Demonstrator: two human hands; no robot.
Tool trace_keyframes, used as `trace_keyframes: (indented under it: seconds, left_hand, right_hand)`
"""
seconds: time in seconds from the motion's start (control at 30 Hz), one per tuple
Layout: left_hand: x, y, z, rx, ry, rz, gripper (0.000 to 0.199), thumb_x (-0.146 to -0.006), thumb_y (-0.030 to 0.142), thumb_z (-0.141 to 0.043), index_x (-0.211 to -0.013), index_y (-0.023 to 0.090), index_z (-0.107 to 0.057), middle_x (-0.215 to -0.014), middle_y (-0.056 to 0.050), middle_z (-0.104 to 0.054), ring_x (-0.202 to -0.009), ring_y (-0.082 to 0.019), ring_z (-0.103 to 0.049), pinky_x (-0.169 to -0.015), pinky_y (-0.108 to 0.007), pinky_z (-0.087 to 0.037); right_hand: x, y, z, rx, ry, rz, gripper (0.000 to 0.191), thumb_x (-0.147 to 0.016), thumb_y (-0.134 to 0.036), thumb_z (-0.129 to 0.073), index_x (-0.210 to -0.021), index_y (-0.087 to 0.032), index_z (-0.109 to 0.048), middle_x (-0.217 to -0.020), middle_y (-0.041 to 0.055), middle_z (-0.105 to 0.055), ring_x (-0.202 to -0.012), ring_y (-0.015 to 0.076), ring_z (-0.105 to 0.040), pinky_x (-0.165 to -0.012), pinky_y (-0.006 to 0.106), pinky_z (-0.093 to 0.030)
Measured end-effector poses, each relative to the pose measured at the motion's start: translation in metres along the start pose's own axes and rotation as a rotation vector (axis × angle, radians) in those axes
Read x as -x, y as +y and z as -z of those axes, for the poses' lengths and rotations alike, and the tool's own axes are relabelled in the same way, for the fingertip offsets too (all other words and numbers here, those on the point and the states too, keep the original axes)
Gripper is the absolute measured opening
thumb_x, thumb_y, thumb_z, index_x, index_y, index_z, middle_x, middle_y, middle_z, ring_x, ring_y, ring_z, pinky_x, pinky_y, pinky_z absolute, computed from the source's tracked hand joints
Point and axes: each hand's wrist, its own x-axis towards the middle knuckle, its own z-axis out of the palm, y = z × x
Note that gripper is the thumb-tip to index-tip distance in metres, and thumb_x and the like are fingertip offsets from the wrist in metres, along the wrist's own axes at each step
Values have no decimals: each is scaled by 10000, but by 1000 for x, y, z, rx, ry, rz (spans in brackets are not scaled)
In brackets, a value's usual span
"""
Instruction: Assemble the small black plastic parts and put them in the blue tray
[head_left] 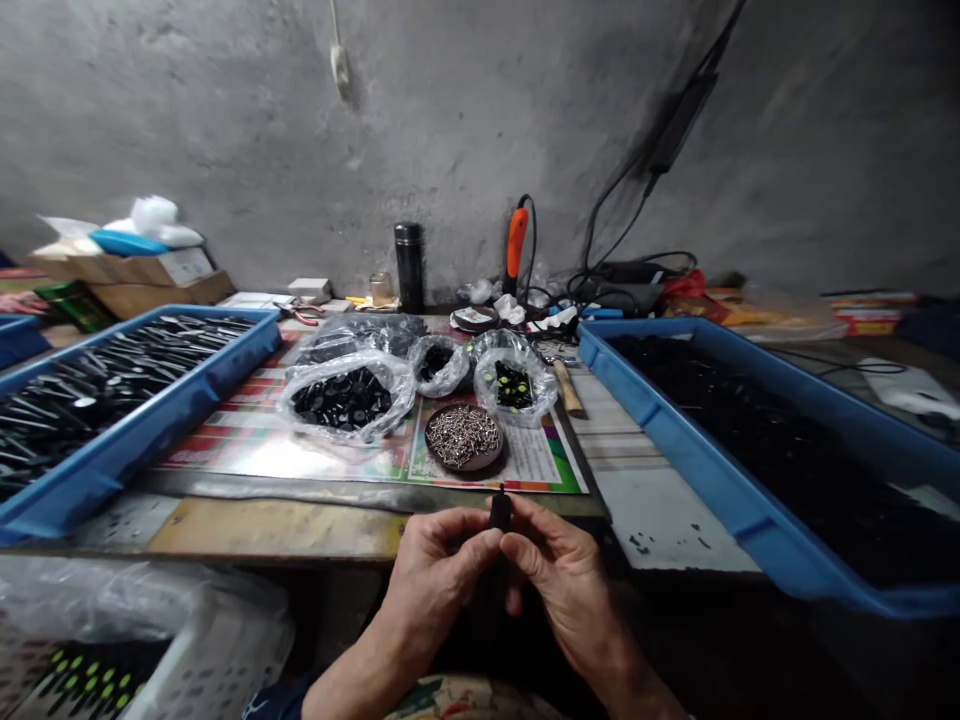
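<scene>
A small black plastic part (500, 510) stands upright between my two hands, just in front of the bench edge. My left hand (450, 565) grips it from the left with thumb and fingers. From the right, my right hand (559, 565) pinches the same part, and the two thumbs nearly meet in front of it. Its lower end is hidden by the fingers. Just beyond the hands sits a round dish of small metal screws (465, 438). Behind it are a plastic bag of black discs (343, 400), a smaller bag of black pieces (436, 362) and a bag of black-and-yellow pieces (514, 385).
A blue tray (161, 425) of black parts with metal shafts lies left; another blue tray (675, 440) of dark parts lies right. A black flask (409, 268) and an orange-handled tool (516, 245) stand near the wall. A white basket (202, 650) is low at left.
</scene>
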Motion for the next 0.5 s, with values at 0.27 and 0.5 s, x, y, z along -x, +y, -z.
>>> trace_keyframes:
  seconds: [0.27, 0.5]
  left_hand:
    - [-8, -35, 7, -376, 119, -253, 305, -792, 422, -692, -725, 127, -731, -644, -58, -664, -602, -153, -542, -574, -219, -420]
    - [-14, -66, 16, -326, 103, -278, 435, -815, 569, -659, -696, 151, -679, -624, -19, -565, -584, -133, -465, -536, -219, -347]
  right_hand:
    - [-14, -12, 10, 221, -18, -58, 451, -863, -595, -736, -893, -149, -672, -618, -31, -494, -399, 55, -320, -365, 159, -241]
    - [-15, -21, 7, 338, -59, -36, 326, -872, -472, -672, -786, -171, -580, -635, -40, -441, -481, 86, -341, -416, 179, -262]
